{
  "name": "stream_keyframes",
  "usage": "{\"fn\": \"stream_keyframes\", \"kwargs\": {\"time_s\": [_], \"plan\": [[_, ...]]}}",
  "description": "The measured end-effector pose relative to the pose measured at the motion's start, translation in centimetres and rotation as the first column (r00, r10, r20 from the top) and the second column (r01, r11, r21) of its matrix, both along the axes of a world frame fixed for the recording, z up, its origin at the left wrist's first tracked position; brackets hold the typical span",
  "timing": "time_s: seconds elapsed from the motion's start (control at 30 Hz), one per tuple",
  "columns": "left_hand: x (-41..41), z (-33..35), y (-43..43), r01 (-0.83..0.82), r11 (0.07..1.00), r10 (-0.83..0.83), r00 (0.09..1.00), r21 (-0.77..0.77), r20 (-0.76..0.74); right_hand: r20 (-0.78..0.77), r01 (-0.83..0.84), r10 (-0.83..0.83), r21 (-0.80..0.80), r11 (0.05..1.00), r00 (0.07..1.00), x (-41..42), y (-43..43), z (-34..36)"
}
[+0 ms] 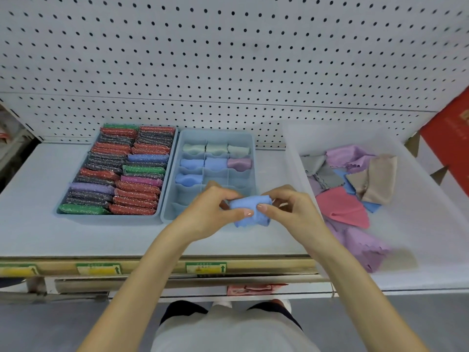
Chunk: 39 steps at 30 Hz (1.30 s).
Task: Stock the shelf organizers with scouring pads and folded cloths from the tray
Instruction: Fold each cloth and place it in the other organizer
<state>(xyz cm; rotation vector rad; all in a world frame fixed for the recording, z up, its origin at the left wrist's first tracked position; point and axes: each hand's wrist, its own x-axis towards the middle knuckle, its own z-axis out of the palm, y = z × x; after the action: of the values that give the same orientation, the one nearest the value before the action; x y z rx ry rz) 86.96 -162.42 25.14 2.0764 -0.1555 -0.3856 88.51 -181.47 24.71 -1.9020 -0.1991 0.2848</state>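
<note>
A small blue cloth [250,210] is folded between both hands, just above the front of the divided organizer [247,137]. My left hand [212,212] pinches its left side and my right hand [286,210] pinches its right side. The organizer's back cells hold several rolled cloths: pale green, blue and one purple [239,163]. Its front cells look bare, partly hidden by my hands. Left of it, a blue bin [76,217] is packed with glittery scouring pads [134,185] in red, grey, green and purple. The white tray [418,224] on the right holds loose cloths [341,207].
Everything stands on a white shelf [38,224] backed by pegboard [228,59]. Price labels [205,268] run along the shelf's front edge. A red box [449,143] leans at the far right behind the tray.
</note>
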Motion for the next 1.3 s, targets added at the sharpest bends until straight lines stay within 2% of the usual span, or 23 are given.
{"fn": "stream_keyframes", "kwargs": {"time_s": [0.07, 0.23, 0.3, 0.43, 0.57, 0.77, 0.83, 0.93, 1.13, 1.23, 1.3], "plan": [[0.0, 0.0, 0.0, -0.017, 0.999, 0.016, 0.999, -0.031, -0.041, -0.055, 0.029, -0.026, 0.048, 0.998, 0.998, 0.0, 0.1, -0.2], [-0.5, -0.3, -0.6, -0.147, 0.936, 0.073, 0.970, -0.319, -0.232, -0.185, 0.068, -0.028, 0.211, 0.975, 0.982, 0.0, 0.6, -0.1], [-0.7, -0.2, -0.9, -0.174, 0.903, 0.066, 0.959, -0.392, -0.274, -0.186, 0.079, -0.038, 0.221, 0.972, 0.982, -0.1, 0.9, 0.2], [-0.9, -0.1, -1.0, -0.204, 0.878, 0.066, 0.947, -0.433, -0.313, -0.123, 0.055, -0.037, 0.144, 0.988, 0.992, -0.3, 1.2, 0.1], [-1.0, -0.1, -1.2, -0.236, 0.871, 0.101, 0.944, -0.431, -0.314, -0.205, -0.004, 0.036, 0.153, 0.988, 0.978, -0.5, 1.0, 0.3], [-1.4, -0.4, -2.2, -0.299, 0.813, 0.105, 0.920, -0.500, -0.379, -0.198, -0.045, 0.065, 0.103, 0.994, 0.978, -0.8, 1.1, 0.0], [-1.5, -0.3, -2.0, -0.286, 0.785, 0.063, 0.919, -0.549, -0.389, -0.242, -0.076, 0.105, 0.126, 0.989, 0.965, -0.8, 0.5, 0.3], [-1.5, -0.1, -1.4, -0.311, 0.725, 0.050, 0.914, -0.615, -0.402, -0.274, -0.070, 0.139, 0.247, 0.966, 0.952, -0.7, -0.4, 0.4], [-2.3, 0.1, -0.9, -0.365, 0.625, 0.001, 0.884, -0.690, -0.467, -0.109, -0.005, 0.046, 0.344, 0.939, 0.993, -0.5, -0.6, 0.4], [-2.5, 0.3, -0.8, -0.307, 0.654, -0.064, 0.888, -0.691, -0.455, 0.048, -0.089, 0.077, 0.323, 0.942, 0.996, -0.1, -0.7, -0.2], [-2.5, 0.6, -0.9, -0.351, 0.636, -0.051, 0.870, -0.687, -0.491, 0.151, -0.171, 0.135, 0.262, 0.950, 0.979, 0.0, -0.6, -0.6]]}}
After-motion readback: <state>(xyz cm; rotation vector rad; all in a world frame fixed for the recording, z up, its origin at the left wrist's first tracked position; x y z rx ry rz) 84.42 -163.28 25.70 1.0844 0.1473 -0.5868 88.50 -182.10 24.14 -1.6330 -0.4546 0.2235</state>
